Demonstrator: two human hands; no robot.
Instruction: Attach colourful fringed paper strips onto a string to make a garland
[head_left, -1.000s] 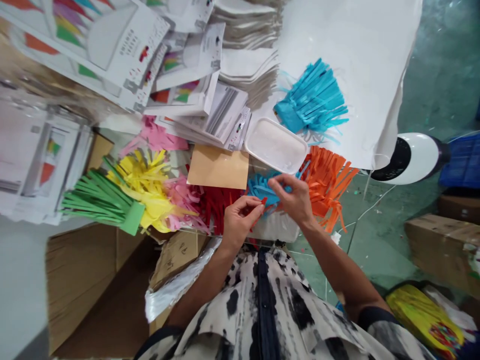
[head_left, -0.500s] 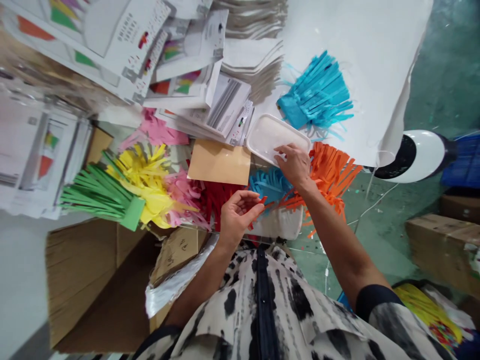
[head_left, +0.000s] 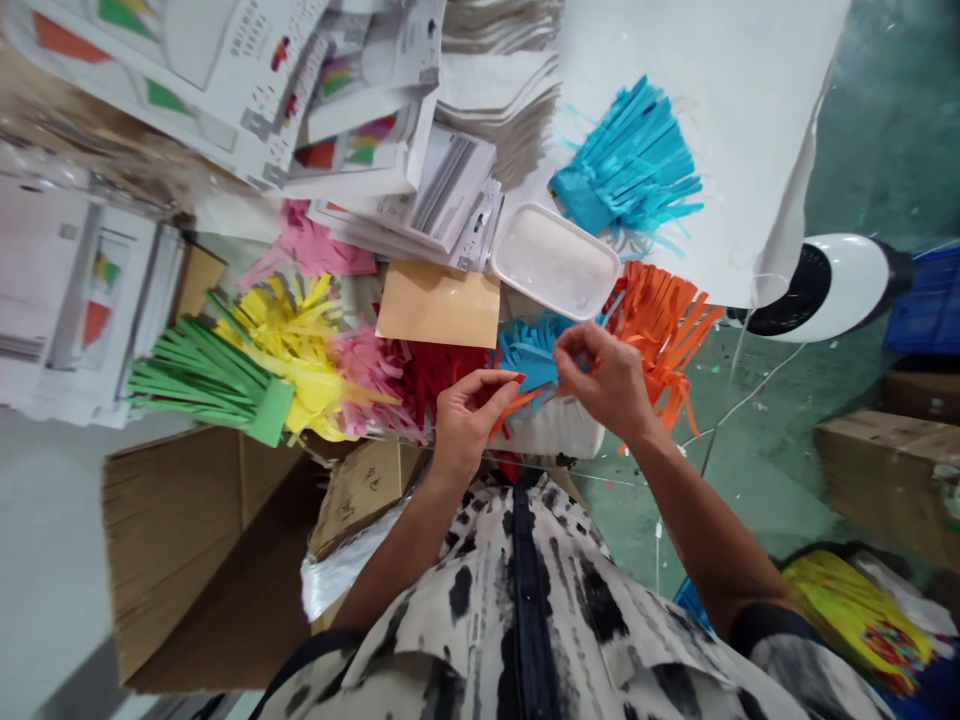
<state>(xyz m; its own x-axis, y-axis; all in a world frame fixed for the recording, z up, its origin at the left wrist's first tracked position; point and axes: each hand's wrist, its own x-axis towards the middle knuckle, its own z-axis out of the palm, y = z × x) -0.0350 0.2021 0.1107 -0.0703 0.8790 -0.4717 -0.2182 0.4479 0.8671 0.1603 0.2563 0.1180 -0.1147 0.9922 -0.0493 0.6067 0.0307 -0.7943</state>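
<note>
A small red piece (head_left: 520, 377) of what looks like paper sits at the very tips of the thumb and forefinger of the left hand (head_left: 461, 415), whose grip pinches it; only a short end pokes out, towards the right hand. The right hand (head_left: 611, 385) is apart from it, just across a narrow gap, its thumb and forefinger curled towards each other; whether that grip holds anything, I cannot tell. Beyond and between the hands lies a blue fringe (head_left: 532, 345), with a dark red fringe (head_left: 431, 365) behind the left hand and an orange fringe (head_left: 667, 310) beside the right. A tan card (head_left: 439, 308) partly covers the dark red one, and a white tray (head_left: 537, 291) is near its right edge. Farther left come pink strips (head_left: 367, 370), a yellow fringe (head_left: 304, 375) and a green fringe (head_left: 202, 375). Past the tray, a larger blue bundle (head_left: 634, 160) rests on a white sheet (head_left: 750, 130); printed packs (head_left: 457, 190) are piled to its left.
</note>
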